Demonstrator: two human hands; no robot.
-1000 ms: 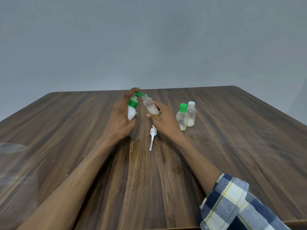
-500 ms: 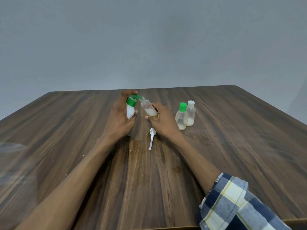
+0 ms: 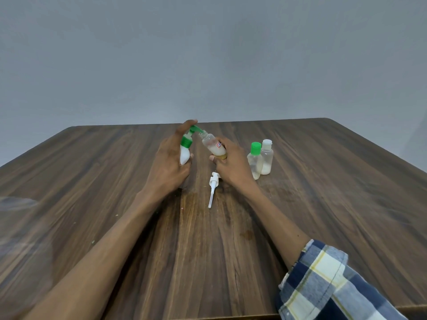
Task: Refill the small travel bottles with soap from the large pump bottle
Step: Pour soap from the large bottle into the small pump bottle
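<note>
My left hand (image 3: 167,161) grips the white pump bottle (image 3: 184,154) with its green collar, and a finger rests on top of the green pump head. Its nozzle points into the open neck of a small clear travel bottle (image 3: 213,147). My right hand (image 3: 232,163) holds that bottle tilted toward the nozzle; pale liquid sits in its lower part. Two more small bottles stand upright to the right, one with a green cap (image 3: 254,161) and one with a white cap (image 3: 266,158).
A white pump sprayer top with its dip tube (image 3: 212,188) lies loose on the wooden table (image 3: 323,204) just in front of my hands. The table's far edge meets a grey wall.
Both hands and the two bottles have stayed together, drifting slightly away from me; my left finger remains on the pump head and the nozzle still meets the small bottle's neck.
</note>
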